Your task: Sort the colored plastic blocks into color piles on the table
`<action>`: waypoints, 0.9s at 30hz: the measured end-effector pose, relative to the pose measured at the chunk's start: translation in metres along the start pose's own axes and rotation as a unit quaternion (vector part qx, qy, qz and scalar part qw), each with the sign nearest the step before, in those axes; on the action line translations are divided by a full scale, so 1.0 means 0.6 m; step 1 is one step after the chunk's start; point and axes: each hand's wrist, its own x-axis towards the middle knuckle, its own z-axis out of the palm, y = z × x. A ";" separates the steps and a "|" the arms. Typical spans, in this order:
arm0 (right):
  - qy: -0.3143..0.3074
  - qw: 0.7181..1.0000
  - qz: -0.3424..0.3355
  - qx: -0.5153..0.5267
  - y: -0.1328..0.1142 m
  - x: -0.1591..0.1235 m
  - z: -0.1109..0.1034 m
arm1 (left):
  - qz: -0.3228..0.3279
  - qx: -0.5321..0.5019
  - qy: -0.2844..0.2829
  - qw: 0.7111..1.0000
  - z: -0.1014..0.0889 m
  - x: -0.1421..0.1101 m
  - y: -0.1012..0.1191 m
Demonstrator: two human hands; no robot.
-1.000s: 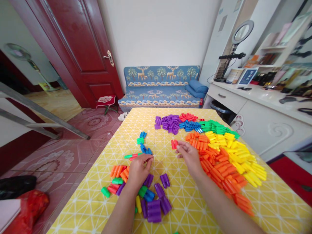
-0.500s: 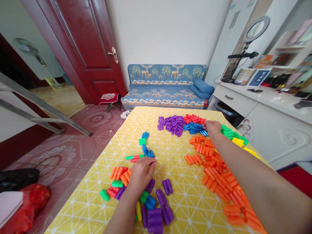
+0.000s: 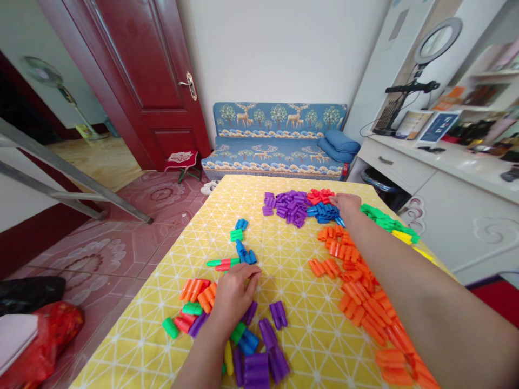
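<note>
My right hand [image 3: 346, 205] reaches to the far side of the table, fingers bent together at the edge of a pile of red plastic building blocks [image 3: 318, 195]. Blue blocks [image 3: 322, 212] lie just below its fingertips; whether it grips a block is hidden. Over the near left of the table is my left hand [image 3: 237, 286], its thumb and fingertips drawn together. No object shows between them. Beside it lie a red-and-green row of blocks [image 3: 223, 263] and blue blocks [image 3: 244, 253]. Purple blocks [image 3: 256, 370], orange blocks [image 3: 192, 290] and other mixed colours surround its wrist.
A yellow patterned cloth [image 3: 290, 248] covers the table. Piles of purple [image 3: 290, 208], orange [image 3: 365, 294], green [image 3: 385, 220] and yellow blocks [image 3: 401, 236] lie along the far and right sides. A blue sofa [image 3: 275, 154] stands beyond, a white desk [image 3: 458, 162] at right.
My right hand has shifted slightly left, toward the red pile. My left hand stays nearly in place. The view has tilted a little.
</note>
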 end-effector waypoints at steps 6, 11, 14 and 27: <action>-0.017 0.998 -0.060 0.029 0.004 -0.080 0.009 | -0.002 0.002 -0.002 1.000 0.003 0.000 0.001; -0.169 0.979 -0.115 0.016 0.057 -0.261 -0.017 | -0.006 -0.021 0.012 1.000 -0.002 0.000 0.005; -0.375 0.897 -0.216 -0.094 0.125 -0.394 -0.086 | -0.056 -0.113 0.035 0.991 -0.027 0.005 0.009; -0.388 0.722 -0.464 -0.337 0.280 -0.570 -0.189 | -0.284 0.047 0.138 0.948 -0.127 -0.018 -0.145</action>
